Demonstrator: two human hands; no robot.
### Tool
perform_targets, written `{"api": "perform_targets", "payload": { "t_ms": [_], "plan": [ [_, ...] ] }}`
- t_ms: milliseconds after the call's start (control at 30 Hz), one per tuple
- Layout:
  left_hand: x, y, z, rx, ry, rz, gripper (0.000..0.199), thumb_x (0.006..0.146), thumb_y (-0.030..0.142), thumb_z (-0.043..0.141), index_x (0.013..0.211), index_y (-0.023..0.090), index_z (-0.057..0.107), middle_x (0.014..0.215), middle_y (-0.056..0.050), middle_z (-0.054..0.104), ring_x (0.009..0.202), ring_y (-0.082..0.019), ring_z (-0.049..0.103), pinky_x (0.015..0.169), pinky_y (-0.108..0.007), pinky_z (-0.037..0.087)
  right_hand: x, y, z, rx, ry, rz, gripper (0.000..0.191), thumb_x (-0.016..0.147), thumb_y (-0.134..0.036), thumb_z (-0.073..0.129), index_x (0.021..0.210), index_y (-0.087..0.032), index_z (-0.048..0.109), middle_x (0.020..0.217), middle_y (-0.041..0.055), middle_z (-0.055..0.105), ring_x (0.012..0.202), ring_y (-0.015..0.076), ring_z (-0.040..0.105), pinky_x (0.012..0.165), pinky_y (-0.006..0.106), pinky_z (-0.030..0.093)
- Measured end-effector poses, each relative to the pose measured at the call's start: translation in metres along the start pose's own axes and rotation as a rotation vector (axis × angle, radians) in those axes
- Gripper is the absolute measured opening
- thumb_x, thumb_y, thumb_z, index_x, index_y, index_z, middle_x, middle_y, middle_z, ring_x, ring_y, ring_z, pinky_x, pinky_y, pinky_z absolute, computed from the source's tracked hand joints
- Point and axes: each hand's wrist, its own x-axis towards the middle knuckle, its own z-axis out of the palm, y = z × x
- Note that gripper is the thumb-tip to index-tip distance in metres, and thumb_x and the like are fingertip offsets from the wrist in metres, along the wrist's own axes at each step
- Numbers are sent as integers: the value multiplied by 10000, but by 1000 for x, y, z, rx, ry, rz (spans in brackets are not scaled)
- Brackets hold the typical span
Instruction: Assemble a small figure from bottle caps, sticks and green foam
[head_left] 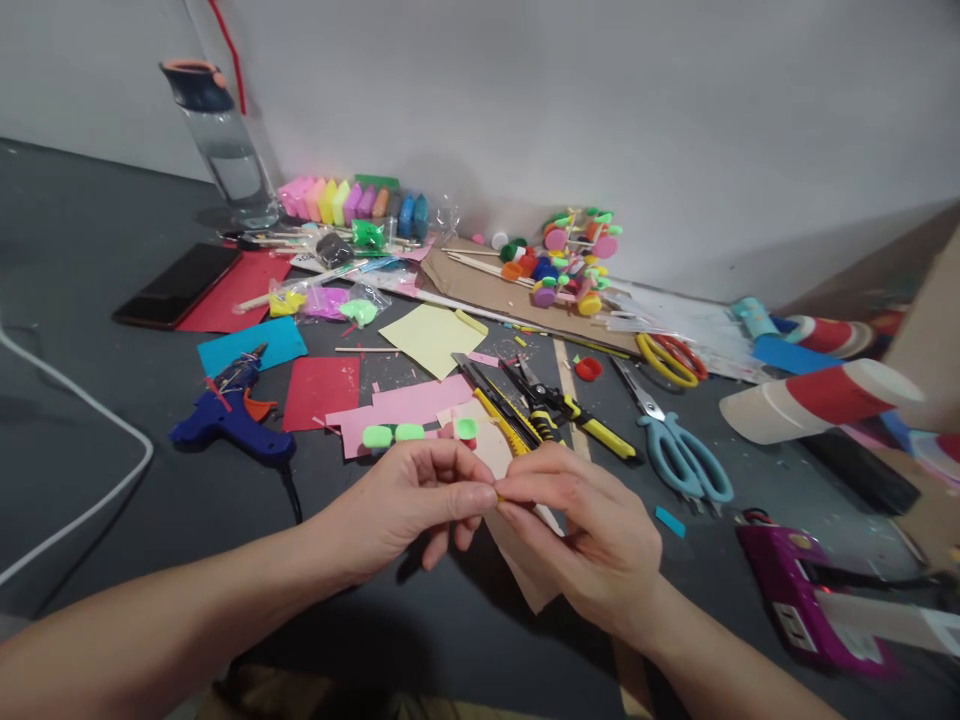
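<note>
My left hand (pixel 439 490) and my right hand (pixel 581 525) meet above the front of the dark table. Their thumbs and forefingers are pinched together on a tiny yellowish piece (pixel 500 497), mostly covered by the fingertips, so its kind cannot be made out. Just beyond my fingers lie bright green clay pieces (pixel 394 435), pink paper (pixel 409 403) and a pale sheet of paper (pixel 517 560) that runs under my right hand. A yellow-and-black utility knife (pixel 502 410) and yellow-handled pliers (pixel 559 405) rest close behind my right hand.
On the left are a blue hot glue gun (pixel 232 415), a phone (pixel 180 285) and a water bottle (pixel 225 150). Blue-handled scissors (pixel 682 455), a paper cup (pixel 810 400) and a purple power strip (pixel 810 600) sit to the right. Clay packs (pixel 352 203) line the wall.
</note>
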Motion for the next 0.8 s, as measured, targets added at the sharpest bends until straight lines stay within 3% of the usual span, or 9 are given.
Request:
{"api": "perform_targets", "payload": {
  "t_ms": [633,800],
  "plan": [
    [1,2,1,41,22,0,321,721,416,794,758,148,620,515,40,580,397,-50,465,346,-129,370,-1,3,-3,-32,-30,-40,129,853,-87,634,924,-192,656,797,31,679,704,121,642,626,235,536],
    [0,2,3,25,10,47,245,735,325,791,842,160,643,582,47,579,451,-65,493,366,-144,407,-1,3,-3,-17,-32,-43,151,870,-76,622,958,-193,657,815,34,688,727,124,651,643,244,542]
  ]
}}
